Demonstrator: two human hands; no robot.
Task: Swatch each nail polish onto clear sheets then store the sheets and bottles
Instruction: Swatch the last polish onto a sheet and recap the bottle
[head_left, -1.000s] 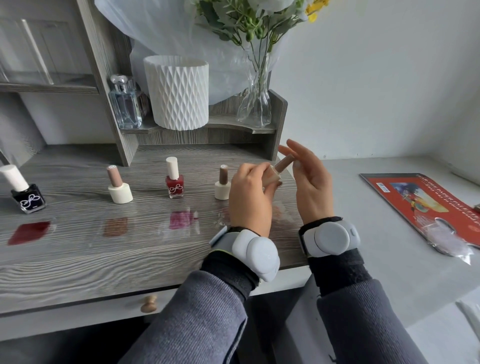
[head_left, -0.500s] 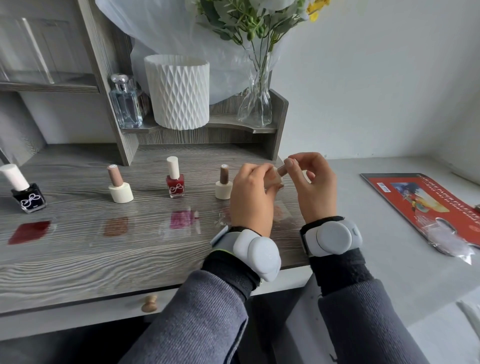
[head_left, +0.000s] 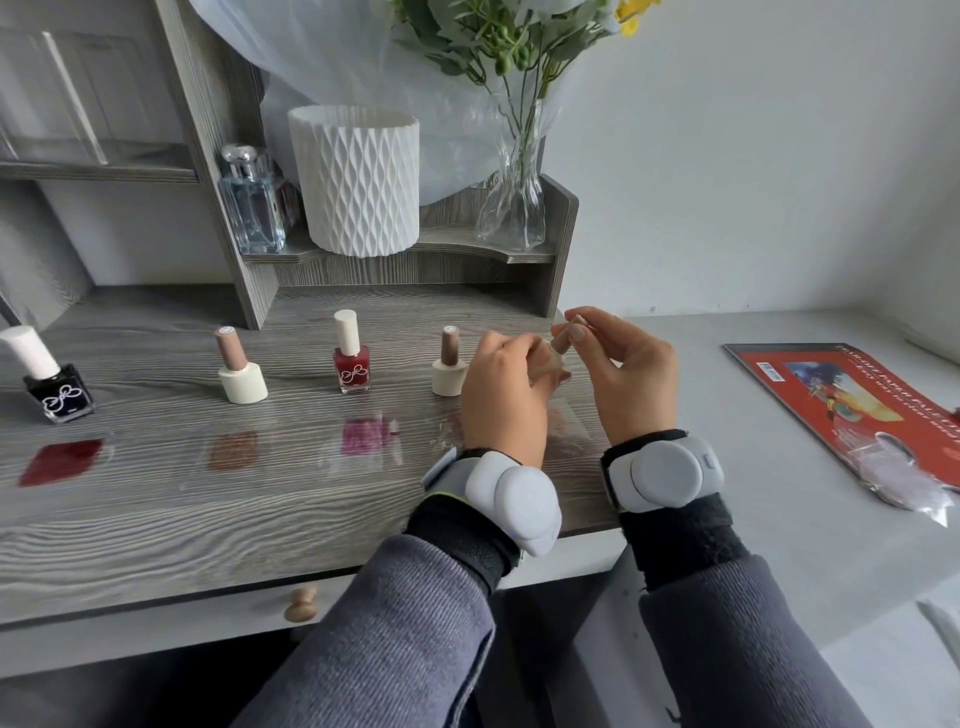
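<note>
The glass vase (head_left: 511, 208) holds green stems. In front of the vase, above the desk (head_left: 156, 519), the left hand (head_left: 506, 400) grips the beige polish bottle (head_left: 548, 366) with curled fingers. The right hand (head_left: 634, 374) pinches its brown cap (head_left: 561, 340). The bottle's long axis is tilted, with the cap end up and toward the right hand.

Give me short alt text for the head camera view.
The left hand grips a nail polish bottle while the right hand pinches its cap, above a grey wooden desk. Four more bottles stand behind colour swatches.
</note>
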